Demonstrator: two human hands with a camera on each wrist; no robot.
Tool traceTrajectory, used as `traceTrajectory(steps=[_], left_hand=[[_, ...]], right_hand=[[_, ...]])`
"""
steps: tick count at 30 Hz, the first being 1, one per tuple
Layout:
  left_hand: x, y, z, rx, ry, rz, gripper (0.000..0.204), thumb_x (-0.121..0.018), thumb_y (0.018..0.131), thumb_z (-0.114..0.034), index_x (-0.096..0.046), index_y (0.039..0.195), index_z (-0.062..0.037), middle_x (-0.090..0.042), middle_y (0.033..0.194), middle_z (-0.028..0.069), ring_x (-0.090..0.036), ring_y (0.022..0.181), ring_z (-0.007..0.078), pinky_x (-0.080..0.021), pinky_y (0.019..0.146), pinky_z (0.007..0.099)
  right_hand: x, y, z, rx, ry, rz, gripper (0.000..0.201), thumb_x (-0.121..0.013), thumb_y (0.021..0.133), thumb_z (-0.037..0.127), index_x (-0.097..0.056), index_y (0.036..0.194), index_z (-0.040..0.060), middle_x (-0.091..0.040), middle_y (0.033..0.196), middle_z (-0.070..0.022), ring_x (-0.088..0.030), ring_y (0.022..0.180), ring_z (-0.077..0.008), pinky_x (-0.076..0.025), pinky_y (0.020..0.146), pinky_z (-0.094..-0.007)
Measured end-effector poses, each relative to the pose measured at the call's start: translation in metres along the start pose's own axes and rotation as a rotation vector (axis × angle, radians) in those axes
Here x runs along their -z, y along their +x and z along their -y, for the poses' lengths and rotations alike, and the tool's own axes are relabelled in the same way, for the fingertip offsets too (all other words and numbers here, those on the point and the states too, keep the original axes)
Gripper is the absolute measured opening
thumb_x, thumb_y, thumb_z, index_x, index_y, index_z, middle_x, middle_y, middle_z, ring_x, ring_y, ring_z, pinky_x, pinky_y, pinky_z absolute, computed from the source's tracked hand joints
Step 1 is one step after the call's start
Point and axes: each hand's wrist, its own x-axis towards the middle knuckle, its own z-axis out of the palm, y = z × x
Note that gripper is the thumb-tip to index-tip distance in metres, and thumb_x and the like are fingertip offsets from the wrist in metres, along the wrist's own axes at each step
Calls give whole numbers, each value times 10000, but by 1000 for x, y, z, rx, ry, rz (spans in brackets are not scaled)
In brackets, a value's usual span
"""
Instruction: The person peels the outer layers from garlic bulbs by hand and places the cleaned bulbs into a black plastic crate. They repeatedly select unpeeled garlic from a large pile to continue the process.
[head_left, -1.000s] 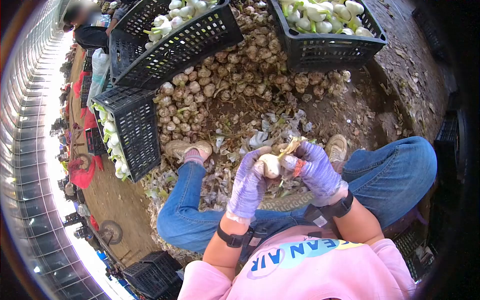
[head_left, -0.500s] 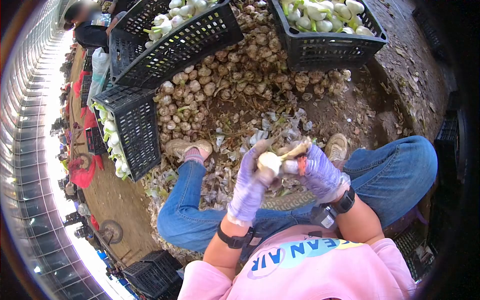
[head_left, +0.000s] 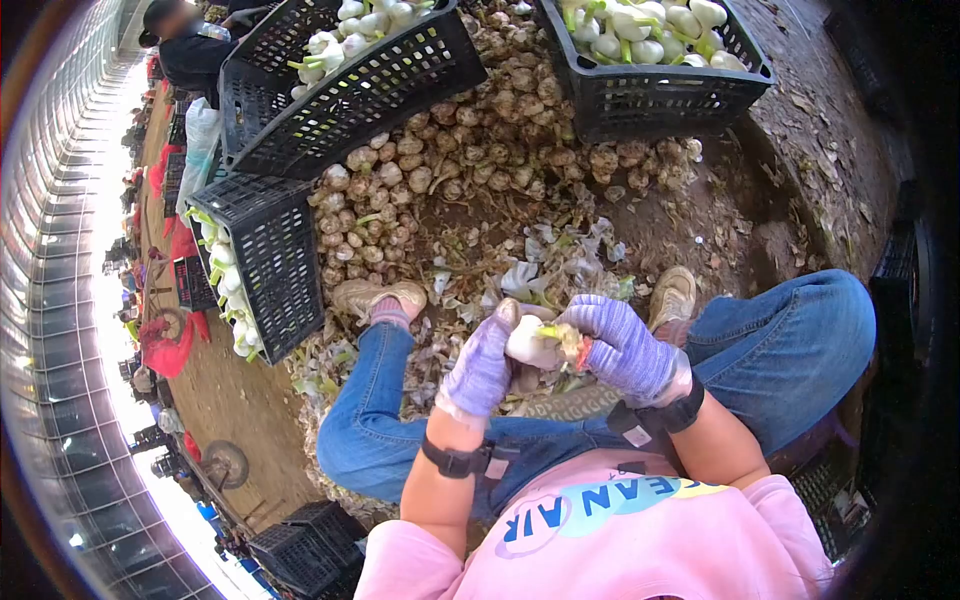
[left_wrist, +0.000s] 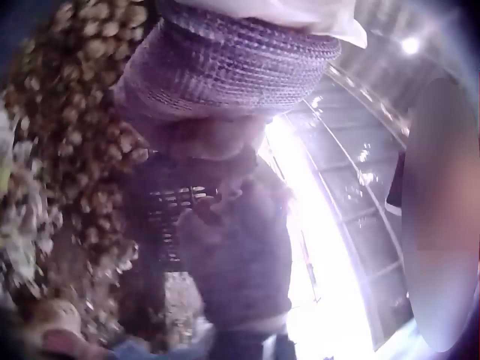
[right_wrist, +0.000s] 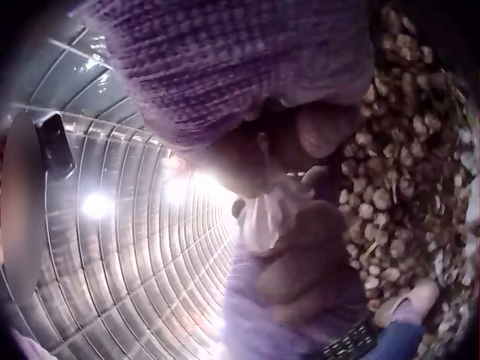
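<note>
A white garlic bulb (head_left: pixel 530 343) with a short yellow-green neck (head_left: pixel 551 331) is held between the two hands, above the lap. My left hand (head_left: pixel 478 368), in a purple knit glove with bare fingertips, grips the bulb from the left, its thumb along the upper side. From the right, my right hand (head_left: pixel 625 348), gloved alike and with an orange band on one finger, pinches papery skin at the neck end. The right wrist view shows the white bulb (right_wrist: pixel 266 221) between both sets of fingers. In the left wrist view the glove (left_wrist: pixel 225 71) hides most of it.
Black crates of cleaned garlic stand at the back left (head_left: pixel 365 100), back right (head_left: pixel 670 100) and left (head_left: pixel 265 265). Unpeeled bulbs (head_left: pixel 375 205) are heaped between them. Peeled skins (head_left: pixel 520 280) litter the ground by the shoes. Another person (head_left: pixel 195 50) is at the far left.
The dry stalk seen earlier at the right hand no longer shows; a pale green neck shows instead. The left hand has shifted slightly left, and the right hand has turned its knuckles upward.
</note>
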Motion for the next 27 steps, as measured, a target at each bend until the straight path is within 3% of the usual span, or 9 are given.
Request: traceTrajectory(steps=[1,3,6,10,14,17,20,22,27], left_hand=[[7,5,4,98,57,63,730,-461,795,-671,-465,1191,-57,-593,762,35,-540,521,111,-415,415,212],[-6,12,16,-77,125,-52,712,-462,816,-640,-449,1210,-47,-591,798,38,-570,590,123,-443,446,222],[-9,17,33,-654,551,-249,576,-468,872,-532,-447,1204,-61,-582,955,87,-601,768,172,-492,506,245],[-14,-4,17,-200,-264,-23,582,-516,850,-522,-449,1182,-49,-552,1085,144,-587,930,237,-536,646,320],[-14,2,14,-341,-347,129,569,-632,816,-418,-461,1184,-20,-590,1041,101,-593,921,185,-525,702,321],[-5,3,15,-449,208,-165,499,-681,804,-294,-499,1162,4,-584,1057,104,-572,940,160,-486,771,275],[3,0,8,-509,252,-174,372,-694,795,-193,-572,1095,-12,-593,1051,85,-567,913,140,-450,796,239],[8,1,10,-694,254,-169,300,-701,783,-164,-608,1035,-34,-603,1037,72,-582,926,164,-478,793,256],[14,9,17,-536,-407,-120,422,-732,740,-148,-545,1100,-33,-582,1100,124,-569,1037,234,-534,807,321]], right_hand=[[-8,-1,-6,3,2,3,227,-582,837,131,-573,1028,7,-594,886,-55,-567,802,-137,-457,688,-254],[-26,-5,-21,-376,572,-208,249,-571,851,168,-553,1046,14,-584,880,-55,-554,756,-149,-454,664,-268],[-14,-3,-6,-496,664,-122,279,-552,866,206,-534,1071,17,-578,929,-54,-569,809,-160,-473,687,-284],[-13,1,26,-571,1530,-324,340,-554,833,185,-518,1114,-4,-602,998,-109,-590,885,-211,-488,698,-300],[-12,-1,4,-578,1213,-241,611,-629,781,493,-506,1132,9,-588,1047,-127,-572,967,-260,-478,756,-354],[-12,-1,5,-402,1141,-323,527,-601,828,406,-489,1133,-8,-582,1041,-140,-577,900,-248,-478,717,-341],[-4,2,2,-448,1365,-212,315,-544,831,145,-511,1091,-30,-601,969,-124,-601,907,-217,-521,721,-287],[-4,4,2,-386,1508,-481,338,-547,833,142,-491,1109,-43,-590,990,-146,-599,932,-224,-531,751,-280],[18,10,13,-201,1155,-846,372,-580,843,157,-464,1150,-17,-574,1031,-153,-586,964,-237,-510,814,-312]])
